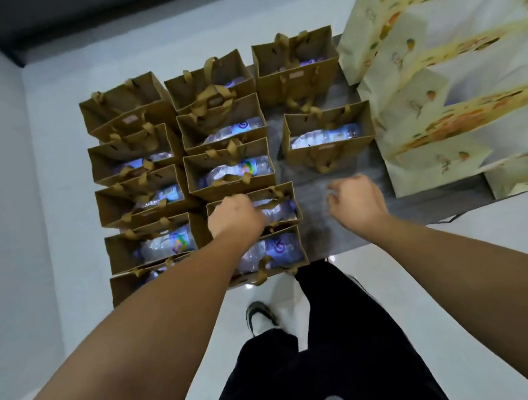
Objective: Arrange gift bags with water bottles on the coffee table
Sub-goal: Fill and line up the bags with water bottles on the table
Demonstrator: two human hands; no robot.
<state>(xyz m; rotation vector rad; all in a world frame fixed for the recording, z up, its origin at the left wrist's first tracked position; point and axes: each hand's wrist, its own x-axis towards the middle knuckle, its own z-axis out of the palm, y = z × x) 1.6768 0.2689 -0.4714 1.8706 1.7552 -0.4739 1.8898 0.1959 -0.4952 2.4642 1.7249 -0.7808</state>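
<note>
Several brown paper gift bags stand in rows on the grey coffee table, each with a water bottle lying inside. My left hand is closed on the left rim and handle of one brown bag in the middle column, second from the front. Its water bottle shows beside my fingers. My right hand hovers over the bare table to the right of that bag, fingers loosely curled and holding nothing. A lone brown bag stands behind my right hand.
Several pale yellow printed gift bags crowd the table's right side. A white tiled floor surrounds the table. My dark trousers and a shoe are below the table's front edge. A wall runs along the left.
</note>
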